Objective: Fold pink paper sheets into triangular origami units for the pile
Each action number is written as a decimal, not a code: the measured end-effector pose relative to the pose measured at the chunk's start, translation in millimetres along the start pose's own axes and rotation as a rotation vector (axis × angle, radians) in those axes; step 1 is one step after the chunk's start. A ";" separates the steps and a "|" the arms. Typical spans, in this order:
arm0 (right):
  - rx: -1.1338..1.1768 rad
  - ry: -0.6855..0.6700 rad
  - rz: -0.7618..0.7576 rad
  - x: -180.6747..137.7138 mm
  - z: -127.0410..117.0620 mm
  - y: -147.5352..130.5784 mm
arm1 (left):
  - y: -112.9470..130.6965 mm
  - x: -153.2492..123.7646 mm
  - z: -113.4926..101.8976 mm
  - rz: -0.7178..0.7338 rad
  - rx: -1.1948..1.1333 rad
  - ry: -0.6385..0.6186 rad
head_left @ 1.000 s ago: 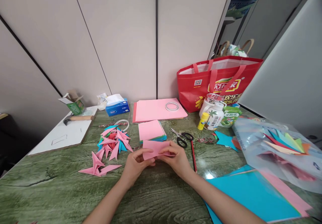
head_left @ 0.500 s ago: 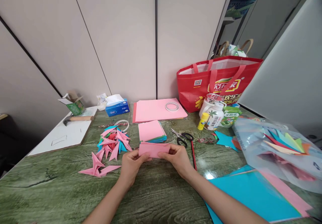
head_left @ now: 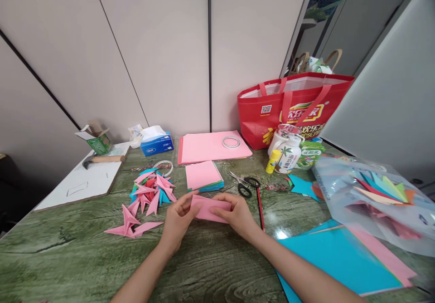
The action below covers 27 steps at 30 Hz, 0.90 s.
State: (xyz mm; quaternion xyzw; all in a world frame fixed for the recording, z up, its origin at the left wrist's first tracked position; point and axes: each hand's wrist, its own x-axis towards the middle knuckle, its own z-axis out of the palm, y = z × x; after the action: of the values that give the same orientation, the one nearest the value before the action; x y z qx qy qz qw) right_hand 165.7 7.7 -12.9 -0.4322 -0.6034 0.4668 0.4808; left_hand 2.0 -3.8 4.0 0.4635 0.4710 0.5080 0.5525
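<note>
Between my two hands is a folded pink paper (head_left: 208, 208), a narrow rectangle tilted slightly down to the right. My left hand (head_left: 179, 221) pinches its left end, thumb on the near face and fingers behind. At the other end my right hand (head_left: 239, 214) grips it the same way, its thumb lying across the face. Just beyond the paper sits a stack of small square papers (head_left: 203, 175), pink on top with blue and green edges below. To the left of my left hand lies a pile of folded paper pieces (head_left: 154, 189), mostly pink with some blue, red and green.
Scissors (head_left: 244, 185) and a red pencil (head_left: 260, 208) lie right of the stack. Farther right are a glue stick (head_left: 273, 161), a white bottle (head_left: 288, 155), blue sheets (head_left: 343, 257) and a plastic bag (head_left: 374, 203). A hammer (head_left: 103, 158) rests on a white board (head_left: 91, 180) at left.
The folded pink paper has tipped from level to slanting down rightward and come slightly nearer. Both hands still hold it; my right hand's fingers have moved further along behind its upper edge.
</note>
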 end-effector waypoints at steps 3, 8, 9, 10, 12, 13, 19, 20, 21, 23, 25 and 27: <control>-0.001 -0.006 0.003 -1.0 0.3 -1.4 | -1.2 1.5 -2.7 -0.002 0.032 0.033; -0.007 -0.014 0.015 -1.5 0.6 -1.2 | -3.8 1.7 -3.8 -0.033 -0.002 0.009; -0.004 -0.016 0.020 -1.4 0.6 -0.6 | -3.8 1.5 -3.5 -0.042 -0.013 0.011; -0.001 -0.019 0.024 -1.2 0.6 0.0 | -3.7 1.4 -3.2 -0.050 -0.022 0.016; 0.008 -0.026 0.026 -0.9 0.5 1.2 | -3.3 1.3 -2.4 -0.064 -0.036 0.028; 0.010 -0.028 0.026 -0.8 0.5 1.7 | -3.1 1.2 -2.1 -0.069 -0.041 0.034; -0.003 -0.028 0.015 0.0 0.1 3.8 | -2.8 0.9 -1.3 -0.083 -0.061 0.039; 0.000 -0.029 0.013 0.0 0.1 4.1 | -2.9 0.9 -1.3 -0.081 -0.056 0.043; 0.004 -0.032 0.012 0.0 0.2 4.3 | -3.0 0.8 -1.4 -0.081 -0.052 0.047; 0.010 -0.038 0.011 -0.1 0.3 4.4 | -3.2 0.8 -1.6 -0.082 -0.050 0.051; 0.011 -0.038 0.013 -0.2 0.3 3.9 | -3.6 0.9 -1.8 -0.087 -0.055 0.051; 0.014 -0.034 0.015 -0.4 0.4 3.1 | -3.9 1.0 -2.1 -0.089 -0.061 0.047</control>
State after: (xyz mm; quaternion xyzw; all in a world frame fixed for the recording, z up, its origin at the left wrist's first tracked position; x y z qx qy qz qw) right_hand 165.5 7.8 -16.1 -0.4251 -0.6049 0.4820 0.4701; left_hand 0.4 -2.9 -0.2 0.4128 0.4883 0.5077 0.5774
